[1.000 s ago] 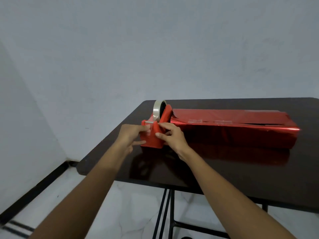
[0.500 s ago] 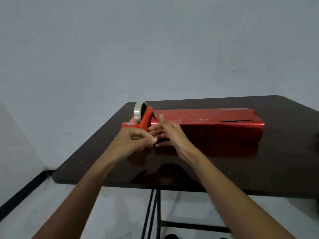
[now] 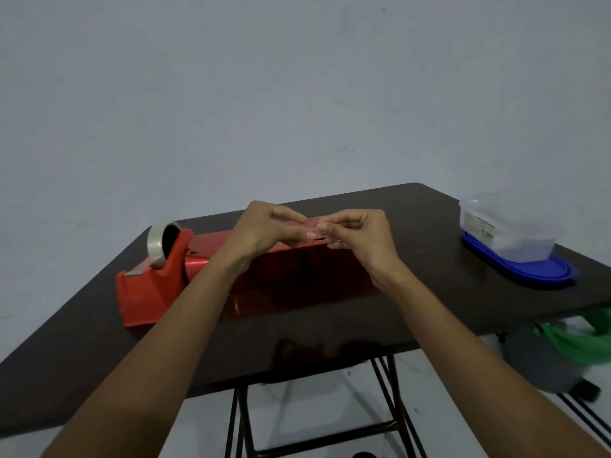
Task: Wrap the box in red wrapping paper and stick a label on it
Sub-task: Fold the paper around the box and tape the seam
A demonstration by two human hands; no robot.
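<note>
A long box wrapped in shiny red paper (image 3: 291,279) lies across the dark table (image 3: 429,299). A red tape dispenser (image 3: 148,289) with a roll of clear tape (image 3: 158,241) stands against the box's left end. My left hand (image 3: 264,229) and my right hand (image 3: 360,233) hover over the box's top seam, fingertips meeting. They pinch a small strip of clear tape (image 3: 314,233) between them; the strip itself is barely visible.
A clear plastic container (image 3: 502,229) sits on a blue lid (image 3: 529,269) at the table's right end. Green and grey things (image 3: 575,345) lie on the floor beyond the right edge. Black folding legs (image 3: 390,408) show under the table.
Both hands left the dispenser and moved right to the middle of the box's top, now held higher with fingertips together. The view swung right, revealing the container.
</note>
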